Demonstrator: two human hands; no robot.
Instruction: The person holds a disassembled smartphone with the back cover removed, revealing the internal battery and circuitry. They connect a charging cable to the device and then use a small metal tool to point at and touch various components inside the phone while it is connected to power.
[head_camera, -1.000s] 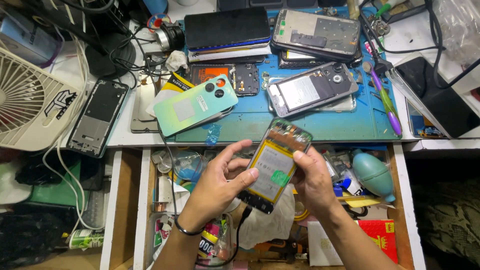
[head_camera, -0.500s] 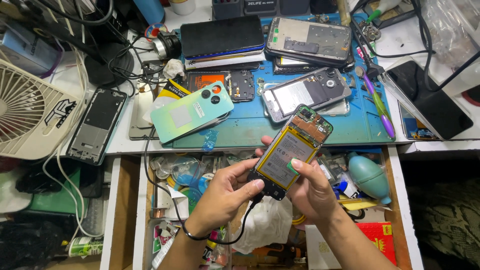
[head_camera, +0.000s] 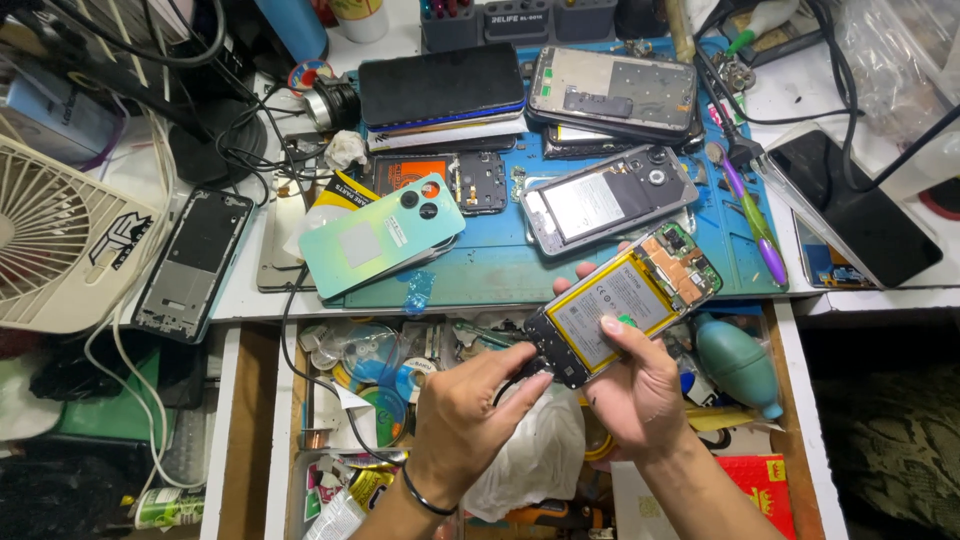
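Fingers of our right hand (head_camera: 640, 385) are clamping the opened phone (head_camera: 625, 305) at its edges, tilting it face-down so the battery shows. Our left hand (head_camera: 470, 415) is pinching a black cable (head_camera: 515, 372) closed at the phone's lower end, above the open drawer (head_camera: 785, 400).

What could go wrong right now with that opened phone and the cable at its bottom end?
The opened phone is held in the air over the open drawer, gripped only by the right hand; a slip might drop it into the clutter. The right thumb presses on the bare battery, which may dent. The left hand works a black cable at the phone's bottom end; a skewed push or a tug on the cable could strain the port.
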